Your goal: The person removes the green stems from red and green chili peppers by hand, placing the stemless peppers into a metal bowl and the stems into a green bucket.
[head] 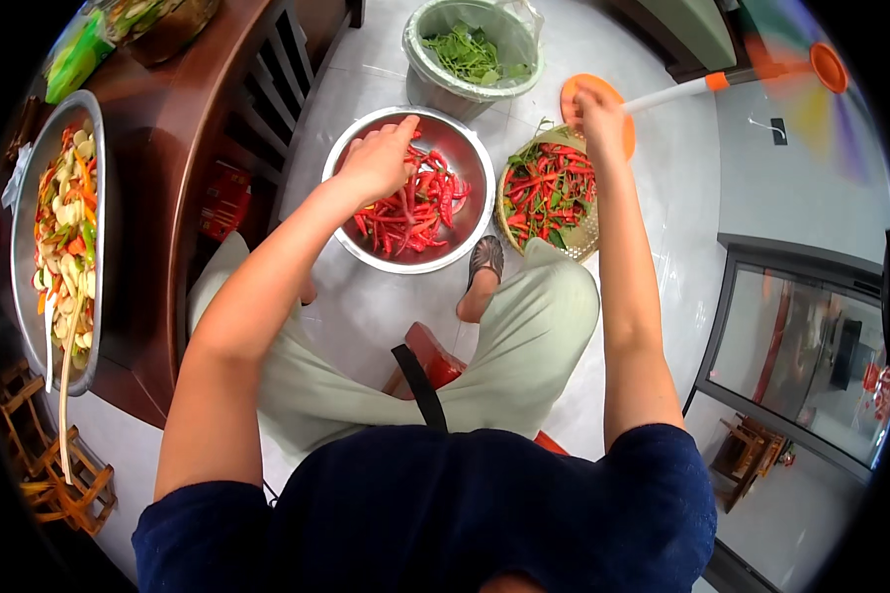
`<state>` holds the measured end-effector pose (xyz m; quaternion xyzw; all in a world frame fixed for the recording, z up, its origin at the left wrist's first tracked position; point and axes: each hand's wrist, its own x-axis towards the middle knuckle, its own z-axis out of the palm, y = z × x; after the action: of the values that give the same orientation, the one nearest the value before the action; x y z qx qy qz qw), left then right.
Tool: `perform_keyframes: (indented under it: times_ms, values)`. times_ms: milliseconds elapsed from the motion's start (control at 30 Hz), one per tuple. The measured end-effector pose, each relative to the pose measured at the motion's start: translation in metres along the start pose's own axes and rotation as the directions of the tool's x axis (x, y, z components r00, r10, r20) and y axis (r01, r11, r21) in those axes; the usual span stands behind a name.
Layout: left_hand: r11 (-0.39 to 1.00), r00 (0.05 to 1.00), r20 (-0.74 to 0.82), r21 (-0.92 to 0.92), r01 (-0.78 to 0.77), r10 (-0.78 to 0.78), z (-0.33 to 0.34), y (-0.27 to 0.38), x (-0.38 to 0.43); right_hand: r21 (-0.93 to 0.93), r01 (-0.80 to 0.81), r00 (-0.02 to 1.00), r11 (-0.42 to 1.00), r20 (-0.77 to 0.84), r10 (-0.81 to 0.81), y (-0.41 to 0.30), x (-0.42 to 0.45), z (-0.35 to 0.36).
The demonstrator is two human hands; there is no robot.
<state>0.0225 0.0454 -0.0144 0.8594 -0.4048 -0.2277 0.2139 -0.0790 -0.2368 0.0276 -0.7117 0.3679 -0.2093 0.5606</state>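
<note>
My left hand is over the stainless steel bowl, palm down above red chili peppers; whether its fingers hold a pepper is hidden. My right hand is raised at the far right edge of the woven basket, its fingers bent and blurred, so its hold cannot be made out. Red chilies with green stems and leaves fill much of the basket. Behind the bowl stands a lined bucket with green leaves and stems inside.
An orange round base with a white pole stands beyond the basket, joined to a blurred colourful fan. At left, a dark wooden table bears a metal tray of cut vegetables. A glass-panelled cabinet is at right.
</note>
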Motion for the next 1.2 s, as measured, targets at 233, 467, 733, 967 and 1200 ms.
perform_keyframes:
  times_ms: [233,467,733,967,1200]
  values:
    - [0.996,0.999,0.028,0.081,-0.046,0.044,0.0,0.009,-0.005,-0.3,-0.47,0.854,0.83,0.081,0.513,0.208,-0.05,-0.087]
    - [0.969,0.985,0.082,0.186,-0.165,0.152,0.013,0.015,-0.006,-0.312,-0.414,0.91,0.855,-0.138,0.391,0.322,-0.045,-0.088]
    - [0.953,0.98,0.165,0.264,-0.149,0.107,0.019,0.009,-0.015,-0.67,-0.553,0.825,0.495,-0.358,0.436,0.282,0.017,-0.032]
    - [0.947,0.98,0.175,0.287,-0.142,0.094,0.02,0.008,-0.019,-0.702,-0.579,0.804,0.415,-0.408,0.432,0.272,0.029,-0.034]
    - [0.934,0.961,0.277,0.343,-0.098,-0.001,0.024,0.008,-0.023,-0.855,-0.405,0.914,0.323,-0.367,0.173,0.293,0.046,-0.03]
